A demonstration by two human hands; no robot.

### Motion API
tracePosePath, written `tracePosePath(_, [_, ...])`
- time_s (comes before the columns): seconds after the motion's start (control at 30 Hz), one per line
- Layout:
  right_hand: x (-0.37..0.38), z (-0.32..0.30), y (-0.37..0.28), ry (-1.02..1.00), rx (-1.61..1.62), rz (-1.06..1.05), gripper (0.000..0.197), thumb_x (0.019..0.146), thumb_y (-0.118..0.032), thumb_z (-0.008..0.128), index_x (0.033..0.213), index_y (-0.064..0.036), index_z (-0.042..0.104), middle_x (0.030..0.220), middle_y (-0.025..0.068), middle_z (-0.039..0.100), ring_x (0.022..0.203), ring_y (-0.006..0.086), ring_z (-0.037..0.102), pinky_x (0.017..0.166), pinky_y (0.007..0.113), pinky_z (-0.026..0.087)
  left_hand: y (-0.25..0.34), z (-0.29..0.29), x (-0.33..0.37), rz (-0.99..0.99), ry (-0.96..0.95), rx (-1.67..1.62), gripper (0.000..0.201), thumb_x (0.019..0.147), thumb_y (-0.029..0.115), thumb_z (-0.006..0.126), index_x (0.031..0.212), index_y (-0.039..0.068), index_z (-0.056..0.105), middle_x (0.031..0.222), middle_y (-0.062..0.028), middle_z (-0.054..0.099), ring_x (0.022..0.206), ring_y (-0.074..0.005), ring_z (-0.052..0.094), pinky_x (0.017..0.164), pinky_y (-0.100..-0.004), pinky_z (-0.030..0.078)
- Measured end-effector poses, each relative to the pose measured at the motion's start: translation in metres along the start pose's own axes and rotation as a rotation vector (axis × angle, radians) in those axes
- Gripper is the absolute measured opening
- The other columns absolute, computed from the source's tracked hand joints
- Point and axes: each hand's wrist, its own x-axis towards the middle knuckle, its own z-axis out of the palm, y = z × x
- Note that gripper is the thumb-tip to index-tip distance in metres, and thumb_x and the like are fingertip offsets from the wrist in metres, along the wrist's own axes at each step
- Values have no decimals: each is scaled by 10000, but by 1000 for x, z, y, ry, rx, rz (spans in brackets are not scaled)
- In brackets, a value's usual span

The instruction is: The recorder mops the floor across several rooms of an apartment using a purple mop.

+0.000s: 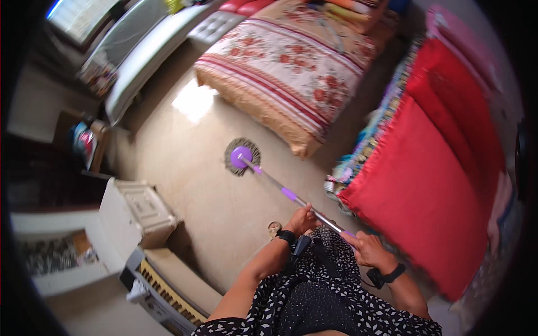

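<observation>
A spin mop (241, 157) with a round purple head and a grey fringe lies flat on the beige floor, ahead and a little left of me. Its metal handle with purple grips slants back toward my body. My left hand (302, 219) is closed around the lower part of the handle. Higher up, at the purple end grip, my right hand (372, 250) is wrapped round the same handle. Dark bands with small devices circle both wrists.
A bed (291, 61) with a flowered cover stands ahead. To the right is a bed-like stack under a red cover (426, 179). A white cabinet (140, 213), a cooler-like unit (162, 291) and an open carton (100, 145) line the left; a pale sofa (151, 47) stands far left.
</observation>
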Motion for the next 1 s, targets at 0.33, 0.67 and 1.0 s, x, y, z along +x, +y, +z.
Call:
tracePosePath(0.33, [-155,9,-99,246,276,553,545,621,16,510,1157,-80,515,684,149,509,603,279,517,564,344,413,-90,75,-46,-503,-250,203,218,910,128,377,1024,-55,406,1014,-189,507,942,-323,529,780,-465,494])
tracePosePath(0.67, [-54,88,-123,520,1339,629,666,721,4,502,1322,-9,214,683,34,486,445,76,444,389,224,410,-30,62,-39,-360,-408,404,375,852,18,447,1197,-28,306,1035,-178,503,1014,-323,503,890,-432,414])
tracePosePath(1.0, [107,145,-83,780,1084,801,396,668,23,420,1060,-19,381,622,77,430,376,169,428,312,326,363,93,-75,-116,102,-78,272,492,880,208,455,1279,9,247,1212,-218,421,1110,-330,442,925,-454,380])
